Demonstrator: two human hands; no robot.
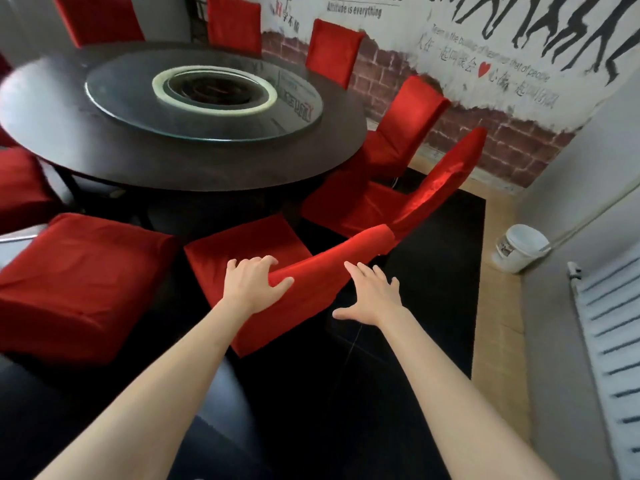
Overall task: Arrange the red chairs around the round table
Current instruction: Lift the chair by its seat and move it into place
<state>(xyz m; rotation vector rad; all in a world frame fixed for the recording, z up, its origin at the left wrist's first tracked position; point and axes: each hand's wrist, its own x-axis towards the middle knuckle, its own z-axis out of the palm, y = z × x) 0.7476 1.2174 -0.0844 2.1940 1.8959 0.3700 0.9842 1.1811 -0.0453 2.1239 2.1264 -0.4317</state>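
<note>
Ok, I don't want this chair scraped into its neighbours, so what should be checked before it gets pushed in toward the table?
1. Left hand grips the backrest top of the near chair: ok, fingers wrap over the edge.
2. Right hand grips too: not ok, it is open, fingers spread against the backrest.
3. Chair square to the round table: not ok, it sits angled.
4. Gap to the chair on the left: not ok, the seats nearly touch.
5. Gap to the chair on the right: cannot tell, the backrests overlap in view.
6. Chair legs free on the dark mat: cannot tell, hidden by the cover.
</note>
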